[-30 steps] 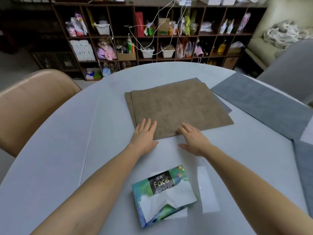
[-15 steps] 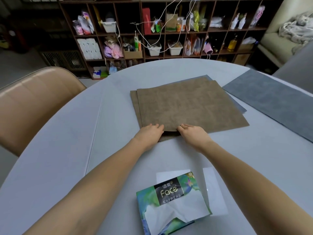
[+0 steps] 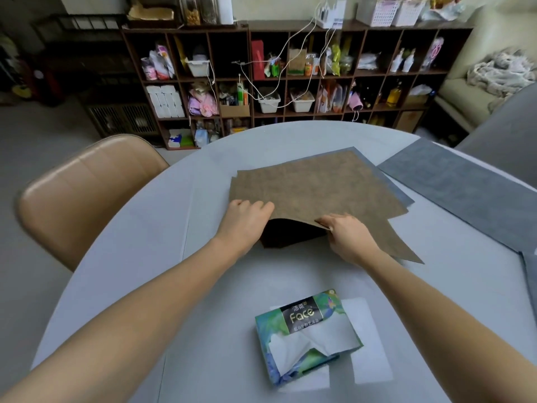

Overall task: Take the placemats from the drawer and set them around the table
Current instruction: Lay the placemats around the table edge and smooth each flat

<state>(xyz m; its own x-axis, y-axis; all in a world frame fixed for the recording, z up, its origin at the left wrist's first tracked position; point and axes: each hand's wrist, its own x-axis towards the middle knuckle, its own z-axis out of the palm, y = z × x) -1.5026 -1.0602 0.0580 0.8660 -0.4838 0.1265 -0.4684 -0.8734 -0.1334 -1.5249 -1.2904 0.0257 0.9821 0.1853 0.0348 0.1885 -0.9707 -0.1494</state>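
Note:
A stack of placemats lies in the middle of the round grey table [image 3: 122,257]. The top brown placemat [image 3: 319,187] has its near edge lifted off the stack. My right hand [image 3: 345,234] pinches that raised edge. My left hand [image 3: 247,219] has its fingers tucked under the same edge on the left. Beneath it show another brown mat [image 3: 290,238] in shadow and the edge of a grey-blue mat [image 3: 398,190]. A grey placemat [image 3: 465,184] lies flat at the table's right side, and part of another [image 3: 530,277] shows at the right edge.
A green tissue pack [image 3: 308,335] sits on the table close to me. A tan chair [image 3: 84,193] stands at the left. Behind the table runs a dark cubby shelf [image 3: 290,80] full of items. A pale sofa [image 3: 476,77] is at the far right.
Both hands went from resting flat at the stack's near edge to gripping the top brown placemat, and its near edge has risen off the stack. The view tilted upward.

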